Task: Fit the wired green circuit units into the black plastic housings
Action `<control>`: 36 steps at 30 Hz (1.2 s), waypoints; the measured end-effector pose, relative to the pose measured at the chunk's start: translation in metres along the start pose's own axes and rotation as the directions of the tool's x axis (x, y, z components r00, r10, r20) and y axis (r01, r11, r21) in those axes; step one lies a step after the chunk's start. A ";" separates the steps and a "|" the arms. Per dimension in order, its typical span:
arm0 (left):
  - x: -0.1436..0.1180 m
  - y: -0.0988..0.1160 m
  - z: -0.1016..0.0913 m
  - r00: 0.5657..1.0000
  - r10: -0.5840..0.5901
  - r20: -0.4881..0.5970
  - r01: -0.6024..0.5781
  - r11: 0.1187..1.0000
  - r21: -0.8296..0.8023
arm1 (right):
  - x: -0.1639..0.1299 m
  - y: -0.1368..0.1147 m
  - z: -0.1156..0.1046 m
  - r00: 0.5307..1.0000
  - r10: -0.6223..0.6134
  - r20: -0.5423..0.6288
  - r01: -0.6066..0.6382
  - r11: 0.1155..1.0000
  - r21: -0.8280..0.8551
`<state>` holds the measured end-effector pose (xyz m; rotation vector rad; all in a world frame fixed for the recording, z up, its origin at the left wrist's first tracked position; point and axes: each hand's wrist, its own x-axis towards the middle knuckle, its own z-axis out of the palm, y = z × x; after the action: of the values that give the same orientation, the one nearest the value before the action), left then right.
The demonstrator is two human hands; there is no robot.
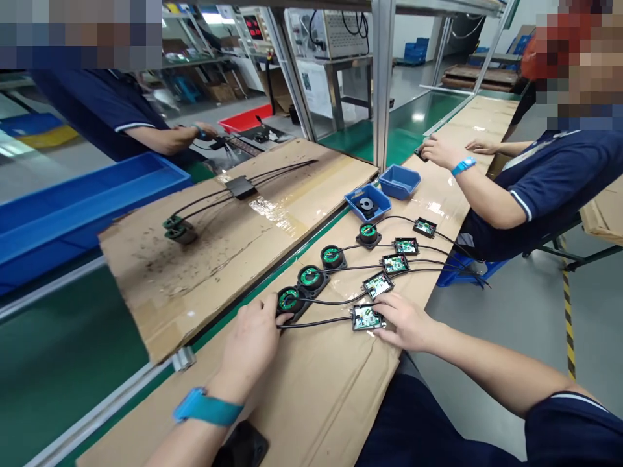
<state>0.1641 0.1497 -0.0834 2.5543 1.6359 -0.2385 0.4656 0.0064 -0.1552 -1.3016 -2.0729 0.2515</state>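
- Left hand (253, 337), blue wristband (207, 408) on its wrist, fingers curled and fingertips pressed on the nearest round puck (289, 300), a black disc with a green ring, lying on cardboard (316, 395).
- Right hand (406, 322), fingers spread flat, tips touching the nearest board (366, 317), a small green circuit board in a black tray.
- Black cable (316, 322) between the two hands, joining puck to board.
- Beyond the hands, four more puck-and-board pairs (368, 234) in a row, each cabled alike.
- Farther past the right hand, two blue bins (400, 181), one with a black ring inside.
- Beyond the left hand, a second cardboard sheet (233, 240) with a black cabled part (240, 187).
- Right of the right hand, a seated co-worker's arm (477, 188) with a blue band.
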 end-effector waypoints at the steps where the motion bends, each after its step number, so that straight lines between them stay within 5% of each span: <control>1: 0.003 0.001 0.000 1.000 0.006 -0.008 -0.006 1.000 -0.014 | 0.001 0.002 0.000 1.000 0.013 -0.001 -0.013 1.000 -0.016; 13: 0.042 0.035 0.004 0.992 0.023 -0.124 -0.037 0.992 -0.120 | 0.014 0.044 -0.026 0.987 0.159 0.020 -0.153 0.970 -0.188; 17: 0.034 0.039 0.003 0.985 -0.005 -0.175 -0.023 0.987 -0.157 | 0.016 0.055 -0.028 0.984 0.172 0.036 -0.160 0.961 -0.224; 20: 0.011 0.017 0.002 0.972 -0.022 -0.233 -0.040 0.965 -0.258 | 0.017 0.055 -0.028 0.988 0.148 0.036 -0.131 0.947 -0.295; 24: -0.051 -0.058 0.011 0.925 -0.260 -0.278 0.005 0.738 -0.675 | 0.032 0.027 -0.026 0.998 0.057 -0.032 -0.064 0.953 -0.298; 27: -0.111 -0.112 0.027 0.824 -0.535 -0.187 0.117 0.484 -0.867 | 0.061 -0.013 -0.012 0.999 -0.050 -0.009 0.049 0.991 -0.127; 29: -0.147 -0.127 0.042 0.782 -0.610 -0.128 0.126 0.356 -0.926 | 0.085 -0.043 0.005 0.989 -0.127 0.074 0.128 0.992 -0.007; 32: -0.182 -0.116 0.064 0.875 -0.473 -0.098 0.040 0.273 -0.961 | 0.127 -0.084 0.036 0.944 -0.264 0.196 0.246 0.963 0.109; 36: -0.198 -0.076 0.083 0.966 -0.228 -0.121 -0.021 0.399 -0.917 | 0.205 -0.119 0.078 0.836 -0.400 0.376 0.375 0.916 0.140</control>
<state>0.0066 -0.0091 -0.1287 1.6032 1.3605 0.7986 0.2730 0.1383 -0.0672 -0.8055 -2.5986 0.4201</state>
